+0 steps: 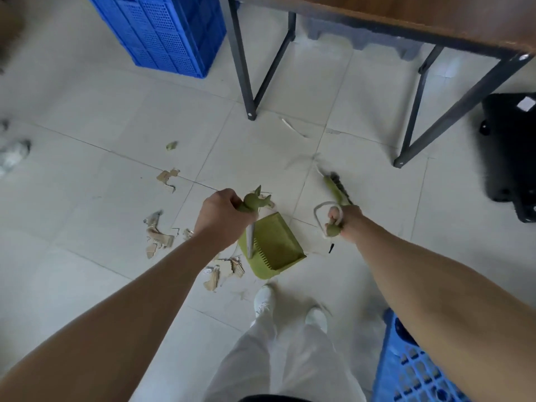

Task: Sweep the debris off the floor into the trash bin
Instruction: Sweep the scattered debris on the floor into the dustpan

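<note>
Torn cardboard scraps (158,237) lie on the tiles left of and below the left hand (222,214), which grips the green dustpan handle (251,203). The dustpan (274,245) rests just beneath that grip. The right hand (346,221) clutches the handle end of the broom (333,190), whose bristles lie just beyond it.

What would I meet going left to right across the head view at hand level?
Torn cardboard scraps → left hand → dustpan → right hand holding the broom → black case.
</note>
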`<state>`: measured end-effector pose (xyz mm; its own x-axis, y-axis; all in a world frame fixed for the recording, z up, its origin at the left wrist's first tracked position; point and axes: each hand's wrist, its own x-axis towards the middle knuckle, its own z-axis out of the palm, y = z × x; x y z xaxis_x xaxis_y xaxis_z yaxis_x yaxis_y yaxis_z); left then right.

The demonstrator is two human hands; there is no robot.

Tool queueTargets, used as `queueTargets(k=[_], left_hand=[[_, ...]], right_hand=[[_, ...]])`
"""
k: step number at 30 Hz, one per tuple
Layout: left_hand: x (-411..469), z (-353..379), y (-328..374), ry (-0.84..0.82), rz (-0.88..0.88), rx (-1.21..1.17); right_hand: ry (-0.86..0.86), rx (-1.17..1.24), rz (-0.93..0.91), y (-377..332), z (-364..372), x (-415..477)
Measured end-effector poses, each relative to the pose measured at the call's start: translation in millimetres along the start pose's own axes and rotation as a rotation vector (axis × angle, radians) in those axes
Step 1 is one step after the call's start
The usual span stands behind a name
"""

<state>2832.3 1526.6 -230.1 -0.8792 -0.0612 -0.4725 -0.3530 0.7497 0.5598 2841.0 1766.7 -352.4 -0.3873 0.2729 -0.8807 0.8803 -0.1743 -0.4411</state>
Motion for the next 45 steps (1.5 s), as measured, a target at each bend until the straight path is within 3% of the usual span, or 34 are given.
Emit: queueTargets(k=[6,12,17,20,24,33,40,45], left_hand=[[-19,15,3,0.053,-0.068,-0.003],[-51,21,-3,0.156,-0.140,-0.021],[-87,21,-16,0.200,-0.187,-0.073],[-106,18,-30,0.221,-0.216,-0.089],[-129,13,-50,0.252,-0.253,-0.118],[-187,8,-112,0.254,-0.347,-0.169],[-217,-3,-158,0.237,-0.363,-0.170],[-235,-11,-182,0.244,-0.344,-0.191]], right_hand=[[-0.191,-0.172,-0.026,20,28,-35],[-0.310,-0.041,0.068,31,-5,-61],[-0.202,-0.075,-0.048,40,-16,-73],[-0.234,0.060,-0.077,41,-26,-73],[-0.170,0.098,0.028,56,-27,-79],[-0.355,0.107,0.110,142,73,-137],[-0.442,0.263,0.147,174,72,-143],[-0.302,0.245,0.026,187,83,-163]])
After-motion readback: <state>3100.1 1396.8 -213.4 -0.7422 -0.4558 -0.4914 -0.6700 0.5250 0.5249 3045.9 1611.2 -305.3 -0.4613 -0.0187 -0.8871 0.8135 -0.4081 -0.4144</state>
